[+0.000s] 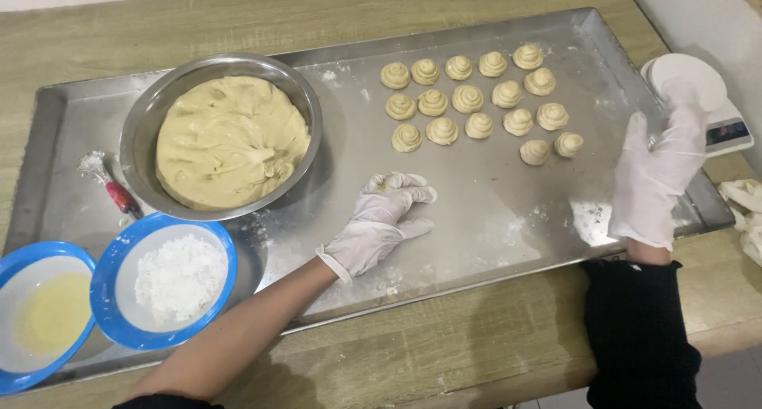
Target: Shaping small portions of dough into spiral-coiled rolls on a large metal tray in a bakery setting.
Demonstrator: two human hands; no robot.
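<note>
A large steel tray lies on a wooden table. The left hand, in a thin white glove, rests palm down on the floured tray near the middle of its near edge, fingers curled over what may be a small piece of dough, mostly hidden. The right hand, also gloved, hovers by the tray's right edge, just beside a white kitchen scale at the far right corner. Spiral dough pieces sit in rows toward the far edge. A steel bowl of dough stands left of centre, with a red-handled brush beside it. At the near left corner stand a blue bowl of flour and a blue bowl of yellowish liquid.
</note>
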